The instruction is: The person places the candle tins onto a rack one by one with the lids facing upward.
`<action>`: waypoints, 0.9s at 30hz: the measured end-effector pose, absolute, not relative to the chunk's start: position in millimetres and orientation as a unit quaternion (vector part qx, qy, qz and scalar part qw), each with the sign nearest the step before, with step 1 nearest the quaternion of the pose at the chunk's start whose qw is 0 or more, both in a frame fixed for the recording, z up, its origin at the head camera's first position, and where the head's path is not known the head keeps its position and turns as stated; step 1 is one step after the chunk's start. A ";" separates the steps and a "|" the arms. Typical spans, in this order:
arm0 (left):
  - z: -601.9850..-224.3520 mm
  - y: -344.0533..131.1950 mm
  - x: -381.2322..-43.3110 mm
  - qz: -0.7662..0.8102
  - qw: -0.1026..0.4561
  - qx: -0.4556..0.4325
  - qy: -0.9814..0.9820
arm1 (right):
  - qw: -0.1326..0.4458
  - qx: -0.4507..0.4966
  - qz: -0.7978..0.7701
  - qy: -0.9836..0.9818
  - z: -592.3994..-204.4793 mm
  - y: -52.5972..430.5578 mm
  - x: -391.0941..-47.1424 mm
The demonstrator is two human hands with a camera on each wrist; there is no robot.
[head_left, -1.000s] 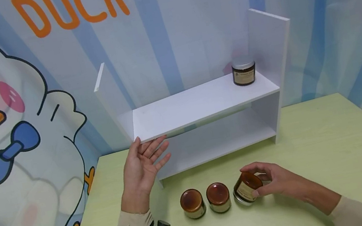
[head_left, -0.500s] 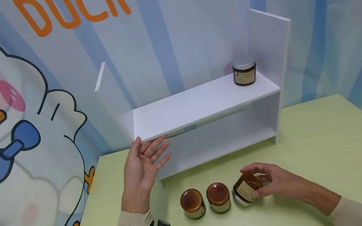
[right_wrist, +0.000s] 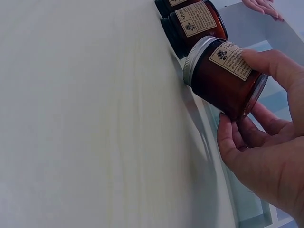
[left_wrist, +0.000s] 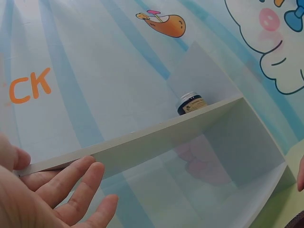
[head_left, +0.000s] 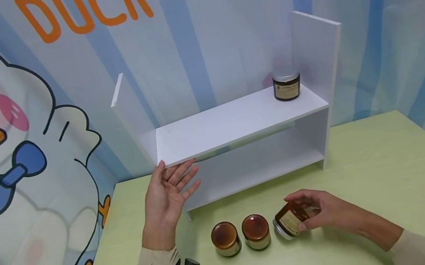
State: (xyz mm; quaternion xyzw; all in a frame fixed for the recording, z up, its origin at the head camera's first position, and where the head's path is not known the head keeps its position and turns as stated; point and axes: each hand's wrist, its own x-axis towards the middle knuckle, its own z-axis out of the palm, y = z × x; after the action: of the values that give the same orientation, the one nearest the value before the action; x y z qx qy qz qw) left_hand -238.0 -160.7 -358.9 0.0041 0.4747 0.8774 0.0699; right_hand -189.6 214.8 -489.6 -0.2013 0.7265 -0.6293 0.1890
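In the head view, my right hand [head_left: 318, 211] grips an amber glass jar [head_left: 289, 220] by its base end. The jar is tilted, its silver lid low and to the left; the right wrist view shows the thumb over its label and fingers beneath. Two similar jars, a left one [head_left: 225, 239] and a middle one [head_left: 256, 232], stand bottom-up beside it. My left hand [head_left: 167, 202] touches the front left edge of a white shelf [head_left: 211, 128], thumb at the edge, the other fingers spread below the board. A lidded jar [head_left: 287, 85] stands upright on that board's right end.
The shelf's upright side panel [head_left: 319, 52] rises at the right, with another panel at the left. Its lower board [head_left: 252, 165] sits close over the pale green table [head_left: 397, 185]. Behind hangs a striped blue backdrop [head_left: 218, 22] with a printed duck.
The jar in my right hand has tipped further onto its side, showing more of its label, and shifted slightly right. My left hand, the shelf and the other jars stay put.
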 end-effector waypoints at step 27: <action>-359.2 -161.3 -238.4 0.877 0.071 0.005 0.475 | 0.211 -0.205 -0.624 0.724 -489.3 217.2 -190.3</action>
State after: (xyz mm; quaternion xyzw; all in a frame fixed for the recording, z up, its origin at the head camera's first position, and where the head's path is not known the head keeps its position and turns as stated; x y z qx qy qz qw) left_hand -238.4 -161.3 -359.2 0.0054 0.4753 0.8769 0.0714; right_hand -190.3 217.2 -489.3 -0.2051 0.7239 -0.6241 0.2106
